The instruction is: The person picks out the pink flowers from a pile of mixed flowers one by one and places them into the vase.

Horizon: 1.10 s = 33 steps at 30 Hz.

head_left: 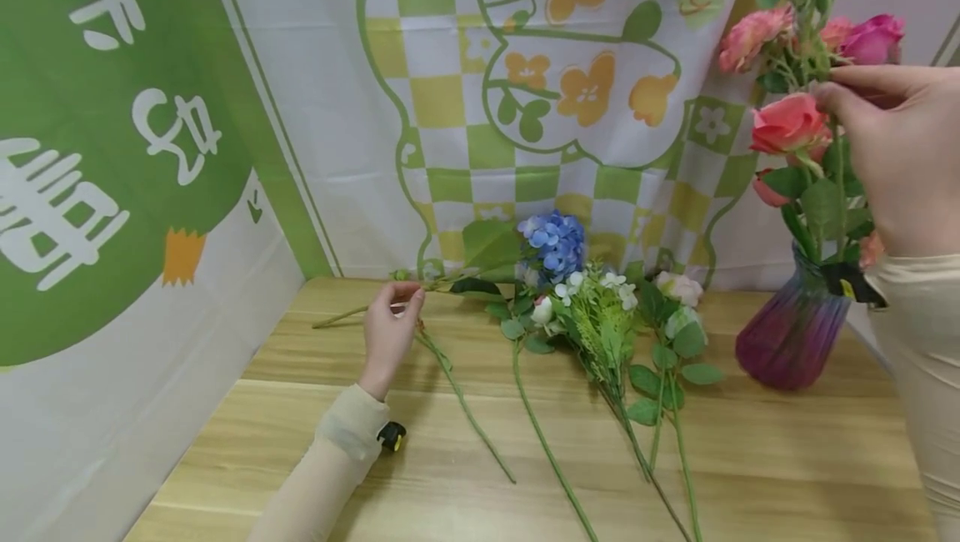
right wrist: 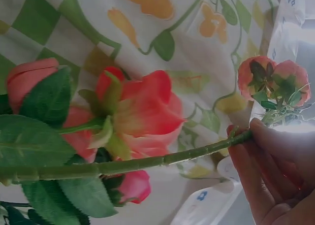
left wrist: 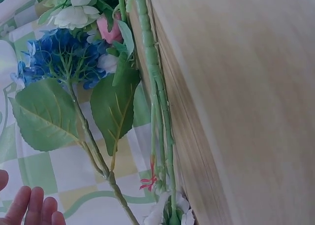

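Observation:
My right hand (head_left: 911, 142) pinches a green flower stem (right wrist: 197, 150) between thumb and fingers, above a purple-pink glass vase (head_left: 791, 333). Pink flowers (right wrist: 290, 82) top that stem. A coral rose (head_left: 787, 123) and other pink blooms stand in the vase's mouth; the stem's lower end is hidden among leaves. On the left, my left hand (head_left: 392, 333) hovers by the stem of a blue hydrangea (head_left: 553, 243). Its fingers (left wrist: 33, 205) are loosely bent, apart from the thumb, with nothing visible between them. The hydrangea leans at the table's back edge.
Several loose stems lie on the wooden table (head_left: 247, 442): a white-flowered green spray (head_left: 600, 325), a pale rose stem (head_left: 678, 442) and a thin stem (head_left: 472, 413) near my left hand. A patterned cloth (head_left: 330, 108) hangs behind the table.

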Each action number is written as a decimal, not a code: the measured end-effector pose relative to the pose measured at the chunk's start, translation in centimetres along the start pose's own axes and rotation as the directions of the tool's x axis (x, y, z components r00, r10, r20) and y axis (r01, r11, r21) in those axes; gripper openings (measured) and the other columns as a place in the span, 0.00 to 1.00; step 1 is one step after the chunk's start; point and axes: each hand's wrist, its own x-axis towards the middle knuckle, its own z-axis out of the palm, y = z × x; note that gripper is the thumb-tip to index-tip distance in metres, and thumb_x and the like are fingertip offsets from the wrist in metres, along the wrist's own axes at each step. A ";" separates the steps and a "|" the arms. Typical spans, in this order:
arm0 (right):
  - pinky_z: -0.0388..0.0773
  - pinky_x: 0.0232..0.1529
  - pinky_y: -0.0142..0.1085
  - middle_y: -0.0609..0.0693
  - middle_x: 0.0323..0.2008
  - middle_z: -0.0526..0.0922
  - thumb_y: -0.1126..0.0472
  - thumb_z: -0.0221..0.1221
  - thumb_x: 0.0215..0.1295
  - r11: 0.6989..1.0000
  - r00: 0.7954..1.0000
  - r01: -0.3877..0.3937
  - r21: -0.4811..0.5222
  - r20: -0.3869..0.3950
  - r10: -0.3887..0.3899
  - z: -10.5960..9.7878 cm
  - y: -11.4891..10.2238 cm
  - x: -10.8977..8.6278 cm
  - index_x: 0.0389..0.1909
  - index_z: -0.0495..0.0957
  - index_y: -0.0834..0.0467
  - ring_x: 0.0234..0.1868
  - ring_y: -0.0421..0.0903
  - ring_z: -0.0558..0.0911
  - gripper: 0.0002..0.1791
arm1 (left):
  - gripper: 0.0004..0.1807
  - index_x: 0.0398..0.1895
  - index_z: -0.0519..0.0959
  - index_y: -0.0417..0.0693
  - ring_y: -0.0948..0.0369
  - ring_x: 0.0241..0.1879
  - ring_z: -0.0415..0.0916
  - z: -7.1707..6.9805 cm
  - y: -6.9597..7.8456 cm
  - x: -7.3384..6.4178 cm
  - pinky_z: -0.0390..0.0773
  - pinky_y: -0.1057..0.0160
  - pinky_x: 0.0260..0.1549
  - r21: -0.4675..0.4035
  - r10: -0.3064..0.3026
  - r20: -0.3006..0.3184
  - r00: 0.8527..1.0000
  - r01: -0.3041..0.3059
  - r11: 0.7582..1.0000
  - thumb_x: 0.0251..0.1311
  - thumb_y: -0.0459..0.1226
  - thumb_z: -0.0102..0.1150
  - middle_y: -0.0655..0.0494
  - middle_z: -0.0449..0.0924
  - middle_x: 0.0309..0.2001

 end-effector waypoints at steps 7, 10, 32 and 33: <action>0.64 0.20 0.14 0.23 0.37 0.81 0.46 0.60 0.60 0.997 0.998 -0.039 -0.071 0.040 0.042 -0.2 1.7 -0.5 0.49 0.83 0.45 0.23 0.20 0.72 0.17 | 0.11 0.43 0.79 0.40 0.55 0.42 0.77 0.2 -0.1 -0.1 0.76 0.57 0.44 -0.016 -0.007 -0.007 1.000 0.006 1.000 0.63 0.38 0.58 0.47 0.81 0.41; 0.64 0.19 0.15 0.25 0.40 0.82 0.45 0.60 0.61 0.994 0.997 -0.047 -0.098 0.063 0.053 -0.2 2.3 -0.7 0.50 0.82 0.43 0.23 0.20 0.72 0.18 | 0.11 0.43 0.79 0.40 0.55 0.42 0.77 0.2 -0.1 -0.1 0.76 0.57 0.43 -0.012 -0.004 -0.010 1.000 0.004 1.000 0.63 0.38 0.58 0.46 0.82 0.41; 0.61 0.15 0.17 0.60 0.51 0.80 0.47 0.52 0.68 0.943 0.994 -0.026 -0.332 0.089 0.059 -0.2 7.5 -2.3 0.55 0.78 0.53 0.17 0.16 0.64 0.21 | 0.12 0.44 0.78 0.39 0.55 0.42 0.77 -0.1 -0.3 -0.2 0.75 0.58 0.44 -0.002 -0.004 -0.002 1.000 0.004 1.000 0.63 0.38 0.57 0.47 0.81 0.41; 0.62 0.13 0.19 0.60 0.52 0.80 0.47 0.51 0.68 0.940 0.994 -0.031 -0.341 0.090 0.066 -0.3 7.7 -2.3 0.56 0.78 0.53 0.15 0.18 0.64 0.21 | 0.12 0.44 0.78 0.39 0.55 0.42 0.77 -0.1 -0.3 -0.2 0.75 0.59 0.44 -0.002 -0.003 -0.004 1.000 0.003 1.000 0.63 0.38 0.57 0.47 0.81 0.41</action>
